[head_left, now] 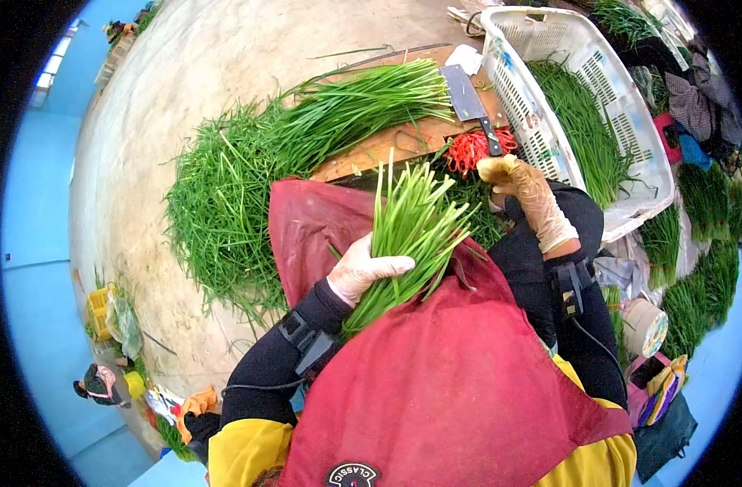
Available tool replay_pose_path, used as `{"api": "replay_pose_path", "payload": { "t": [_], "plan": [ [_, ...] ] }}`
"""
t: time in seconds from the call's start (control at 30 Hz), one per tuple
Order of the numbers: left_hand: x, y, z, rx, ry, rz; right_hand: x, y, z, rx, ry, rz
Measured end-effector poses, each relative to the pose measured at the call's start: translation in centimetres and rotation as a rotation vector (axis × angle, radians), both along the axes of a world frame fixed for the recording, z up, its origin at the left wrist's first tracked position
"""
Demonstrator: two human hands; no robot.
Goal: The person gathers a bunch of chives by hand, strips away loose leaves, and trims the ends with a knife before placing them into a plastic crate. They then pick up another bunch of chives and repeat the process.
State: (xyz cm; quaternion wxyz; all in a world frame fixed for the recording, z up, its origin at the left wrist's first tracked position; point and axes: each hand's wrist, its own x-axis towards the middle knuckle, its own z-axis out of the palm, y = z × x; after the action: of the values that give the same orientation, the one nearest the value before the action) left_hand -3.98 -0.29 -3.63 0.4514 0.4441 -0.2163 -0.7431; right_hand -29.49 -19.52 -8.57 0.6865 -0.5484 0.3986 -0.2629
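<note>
My left hand, in a pale glove, is wrapped round a bunch of chives above my lap, with the cut pale-green ends pointing up and away. My right hand, in a yellowish glove, has its fingers curled together beside a heap of red ties. Whether anything is between those fingers is hidden. Just beyond them lies a cleaver, its black handle pointing toward my right hand. Its blade touches the ends of a large pile of chives on a wooden board.
A white slotted crate holding chives stands to my right. Loose greens spread over the floor at left. Tied bunches and a white tub are at far right. Another person is at the lower left.
</note>
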Motion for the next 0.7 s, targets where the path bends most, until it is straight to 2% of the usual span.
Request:
{"api": "replay_pose_path", "payload": {
  "t": [0.07, 0.13, 0.17, 0.2, 0.27, 0.3, 0.33, 0.4, 0.47, 0.6, 0.7],
  "plan": [
    [0.3, -0.1, 0.2, 0.021, 0.041, -0.02, 1.0, 0.1, -0.7, -0.038, -0.048, 0.057],
    [0.4, -0.1, 0.1, 0.089, 0.186, -0.021, 2.6, 0.9, -2.1, 0.242, -0.164, 0.011],
    [0.6, -0.1, 0.0, 0.096, 0.212, -0.053, 3.9, 2.4, -1.9, 0.288, -0.267, 0.136],
    [0.5, -0.1, -0.2, 0.103, 0.212, -0.056, 5.6, 3.7, -0.6, 0.363, -0.252, 0.286],
    [0.4, 0.1, -0.5, 0.086, 0.209, -0.108, 6.7, 5.2, 0.8, 0.128, -0.312, 0.297],
    [0.4, 0.2, -0.7, 0.091, 0.194, -0.12, 6.1, 4.2, 2.7, 0.374, -0.263, 0.315],
    [0.5, 0.2, -0.7, 0.096, 0.194, -0.124, 5.5, 2.7, -0.9, 0.258, -0.285, 0.198],
    [0.6, 0.1, -0.6, 0.069, 0.207, -0.091, 3.0, 1.5, 0.1, 0.2, -0.187, 0.061],
    [0.8, -0.1, -0.3, 0.056, 0.198, -0.067, 0.6, 0.9, -0.5, 0.147, -0.133, 0.064],
    [1.5, -0.7, 0.6, 0.022, 0.149, -0.037, -2.3, 2.5, -0.5, 0.243, 0.02, 0.21],
    [1.9, -1.5, 0.8, 0.017, 0.146, -0.038, -0.1, 5.3, 1.5, 0.19, 0.084, 0.382]
  ]
}}
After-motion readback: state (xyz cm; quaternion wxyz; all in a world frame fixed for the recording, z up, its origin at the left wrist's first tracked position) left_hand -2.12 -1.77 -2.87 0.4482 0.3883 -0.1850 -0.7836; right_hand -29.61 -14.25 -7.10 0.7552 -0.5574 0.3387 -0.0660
